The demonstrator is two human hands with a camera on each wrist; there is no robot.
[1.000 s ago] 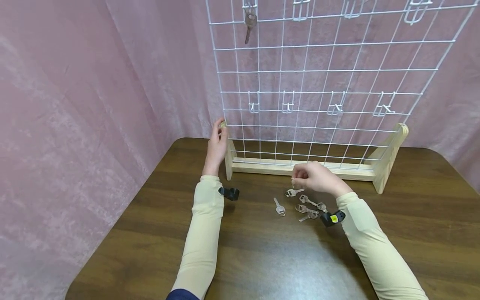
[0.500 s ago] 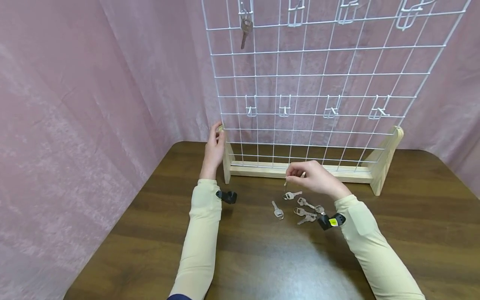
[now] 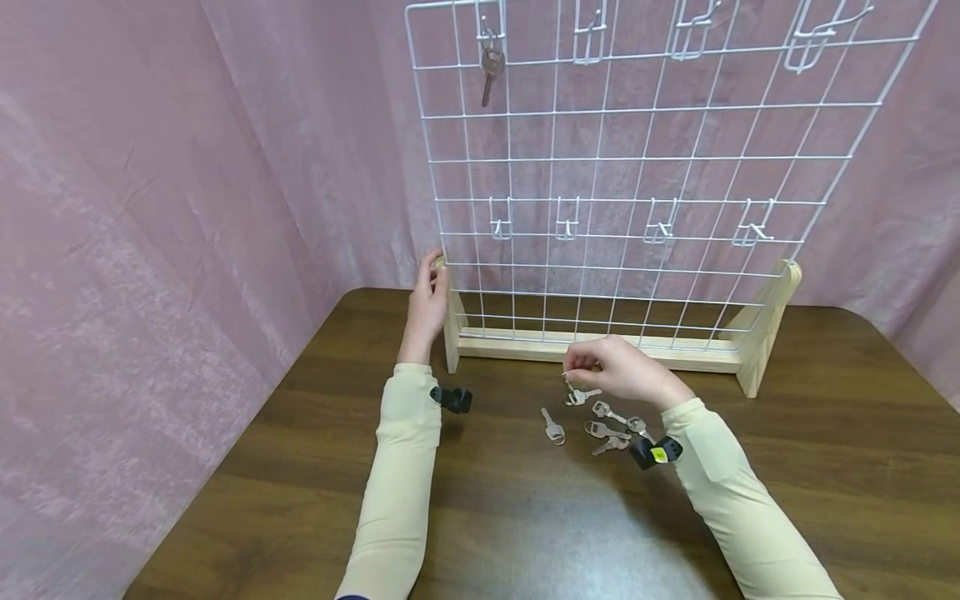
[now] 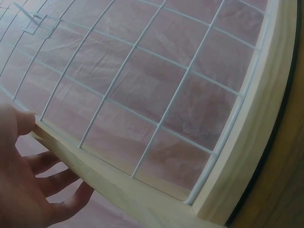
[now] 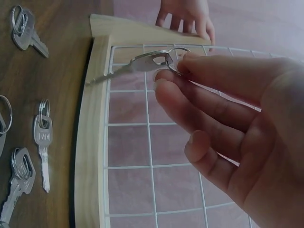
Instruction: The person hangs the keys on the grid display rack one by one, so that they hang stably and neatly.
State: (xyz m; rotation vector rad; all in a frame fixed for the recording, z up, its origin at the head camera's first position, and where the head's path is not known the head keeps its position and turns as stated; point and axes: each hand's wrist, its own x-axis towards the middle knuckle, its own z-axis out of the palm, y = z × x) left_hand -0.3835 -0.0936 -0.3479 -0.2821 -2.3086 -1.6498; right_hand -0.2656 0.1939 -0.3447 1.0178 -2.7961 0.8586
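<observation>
Pinching a round ring (image 5: 169, 61), the right grip (image 3: 618, 367) holds a metal key (image 5: 145, 62).

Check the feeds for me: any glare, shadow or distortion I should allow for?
Head: pale glare on the near part of the table, soft shadow beside the right sleeve; left wrist: dim and hazy, with the wooden base bowing at the right, likely lens distortion; right wrist: also dim, but the held key is readable.

Left arm (image 3: 401, 475) reaches well forward, left hand (image 3: 427, 310) probably gripping, partly hidden; right arm (image 3: 738, 492) angles inward, right hand (image 3: 621, 369) pinching.
</observation>
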